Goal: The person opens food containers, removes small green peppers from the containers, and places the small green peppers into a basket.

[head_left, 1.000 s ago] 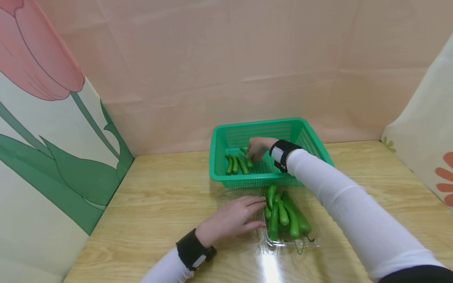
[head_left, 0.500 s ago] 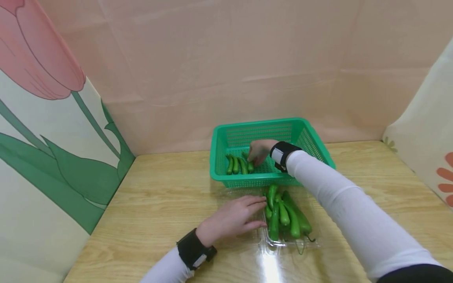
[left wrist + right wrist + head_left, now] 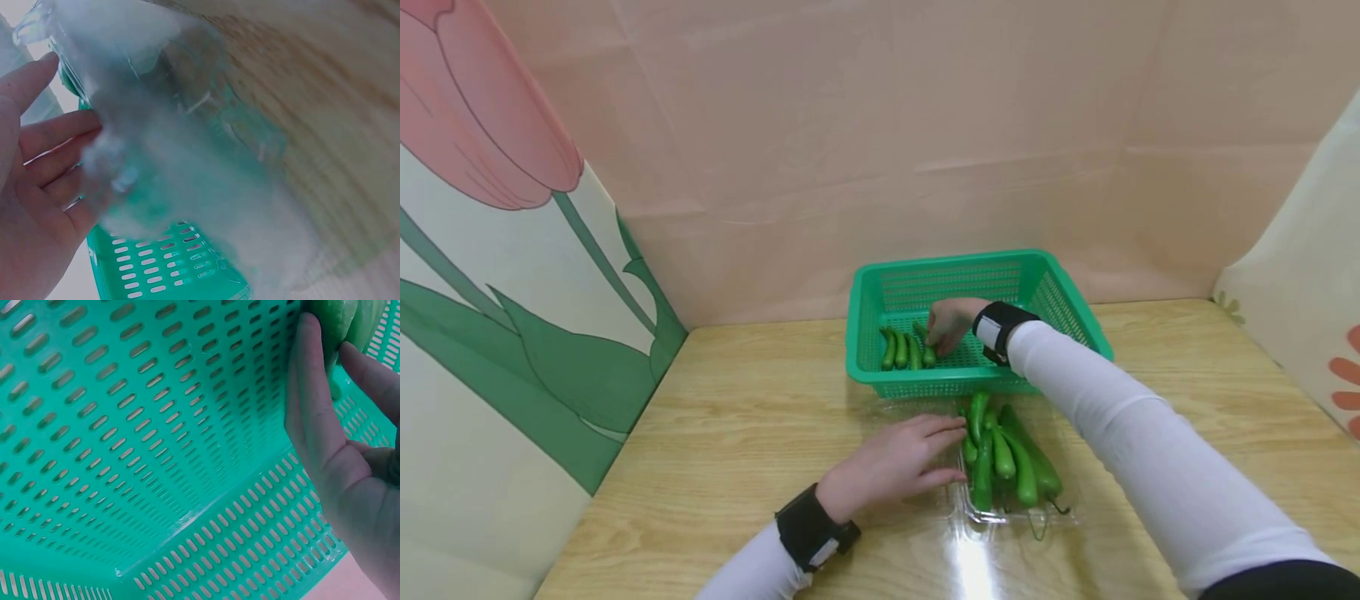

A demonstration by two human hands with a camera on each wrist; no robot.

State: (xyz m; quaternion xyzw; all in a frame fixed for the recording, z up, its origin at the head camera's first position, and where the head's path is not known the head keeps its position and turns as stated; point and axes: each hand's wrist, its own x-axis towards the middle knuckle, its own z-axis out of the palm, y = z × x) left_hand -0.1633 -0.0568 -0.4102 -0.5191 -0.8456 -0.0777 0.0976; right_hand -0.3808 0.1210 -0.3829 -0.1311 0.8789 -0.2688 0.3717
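Left of the basket [image 3: 940,377], the surface [image 3: 760,383] offers a wide way through; the right sleeve [image 3: 1120,412] crosses above the basket's front-right side, and the backdrop [image 3: 880,150] closes the rear.

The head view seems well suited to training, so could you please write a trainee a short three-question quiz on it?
1. Multiple choice: which hand is inside the green basket? A) left B) right C) neither
2. True or false: green peppers lie in both the basket and the clear container.
3. Fill in: in the head view, the container stands in ... of the basket.
Key: 1 B, the right hand; 2 true; 3 front.
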